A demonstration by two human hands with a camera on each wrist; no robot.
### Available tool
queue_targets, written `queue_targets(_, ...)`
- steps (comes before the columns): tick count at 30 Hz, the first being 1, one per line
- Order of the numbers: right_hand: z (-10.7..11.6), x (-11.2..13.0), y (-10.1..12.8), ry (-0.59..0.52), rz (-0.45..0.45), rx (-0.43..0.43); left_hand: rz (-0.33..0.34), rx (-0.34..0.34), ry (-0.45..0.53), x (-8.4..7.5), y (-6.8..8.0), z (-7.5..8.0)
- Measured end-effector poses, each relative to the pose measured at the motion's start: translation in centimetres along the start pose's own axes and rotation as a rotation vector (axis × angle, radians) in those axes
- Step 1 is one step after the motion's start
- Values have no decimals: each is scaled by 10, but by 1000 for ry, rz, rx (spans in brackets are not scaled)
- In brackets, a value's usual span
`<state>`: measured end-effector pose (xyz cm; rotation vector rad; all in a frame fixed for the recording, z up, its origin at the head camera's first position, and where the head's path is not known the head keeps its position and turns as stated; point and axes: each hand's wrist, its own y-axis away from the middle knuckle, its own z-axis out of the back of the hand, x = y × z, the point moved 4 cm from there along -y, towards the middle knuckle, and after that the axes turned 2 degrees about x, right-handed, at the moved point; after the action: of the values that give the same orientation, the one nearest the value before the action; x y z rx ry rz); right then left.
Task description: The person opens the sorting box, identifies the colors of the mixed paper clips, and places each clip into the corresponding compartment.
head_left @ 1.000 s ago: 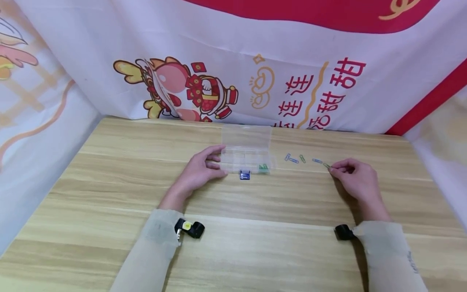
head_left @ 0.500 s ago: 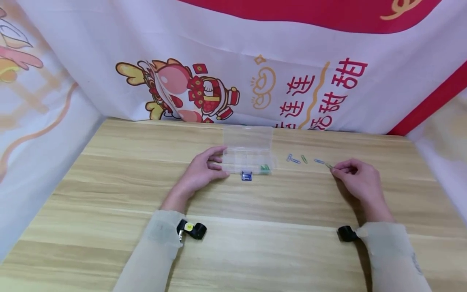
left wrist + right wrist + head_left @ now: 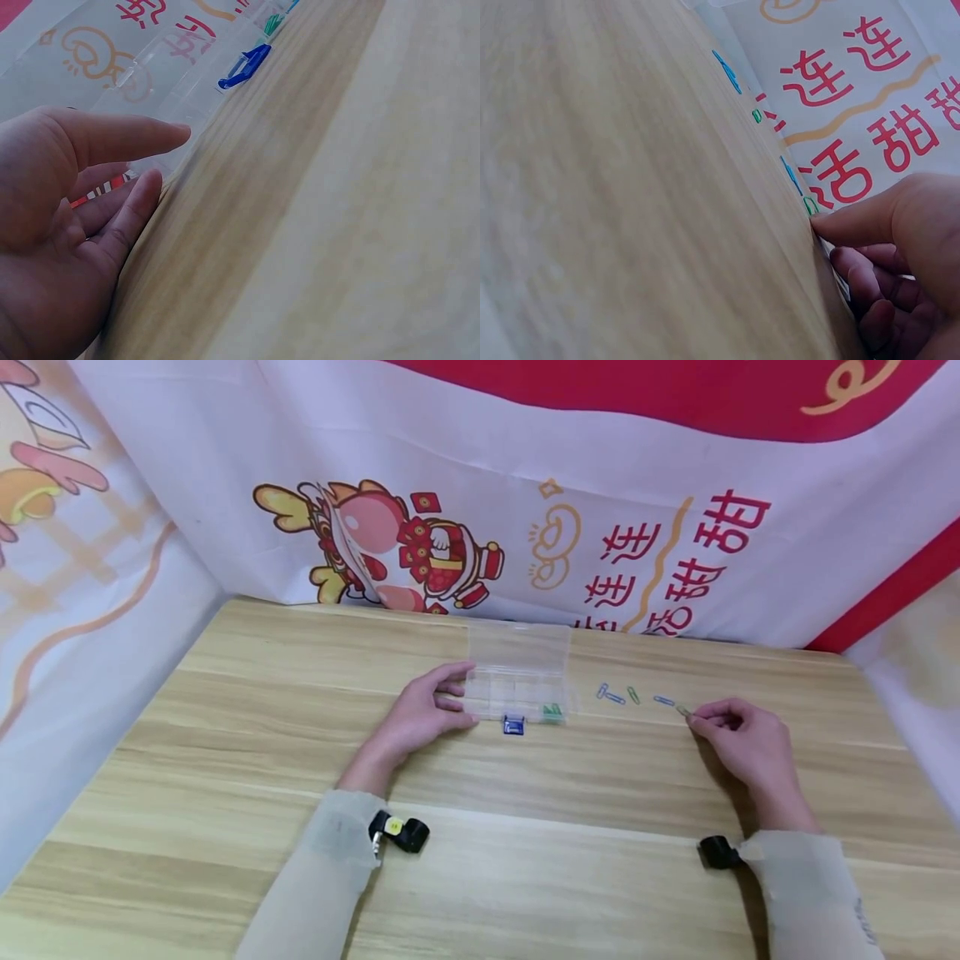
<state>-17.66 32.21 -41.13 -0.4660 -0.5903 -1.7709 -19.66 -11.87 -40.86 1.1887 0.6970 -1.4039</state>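
Item: green paper clip (image 3: 682, 710), right of centre frame on the wooden table (image 3: 525, 827). My right hand (image 3: 738, 743) pinches its near end, fingers curled; long axis runs leftward. My left hand (image 3: 420, 714) rests relaxed against the clear compartment box (image 3: 517, 681).

Right wrist view. Right hand (image 3: 900, 255) enters from 4 o'clock, fingers (image 3: 847, 225) curled, thumb tip pressed down on the wooden table (image 3: 630, 210) at the near end of a green paper clip (image 3: 810, 204); whether the clip is actually pinched cannot be told. From that clip a loose row runs toward 11 o'clock: a blue paper clip (image 3: 790, 176) just beside it, a second green clip (image 3: 757, 115) farther on, then another blue clip (image 3: 726, 72). Behind the table edge, at 1 o'clock, hangs a white banner (image 3: 855, 97) with red characters and an orange wavy line.
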Motion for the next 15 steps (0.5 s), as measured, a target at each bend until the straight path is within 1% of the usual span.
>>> queue_targets(6, -1, 2, -1, -20, 33, 10, 3, -11, -8, 1, 0, 2)
queue_targets(15, -3, -1, 2, -106, -3, 14, -2, 3, 12, 0, -1, 0)
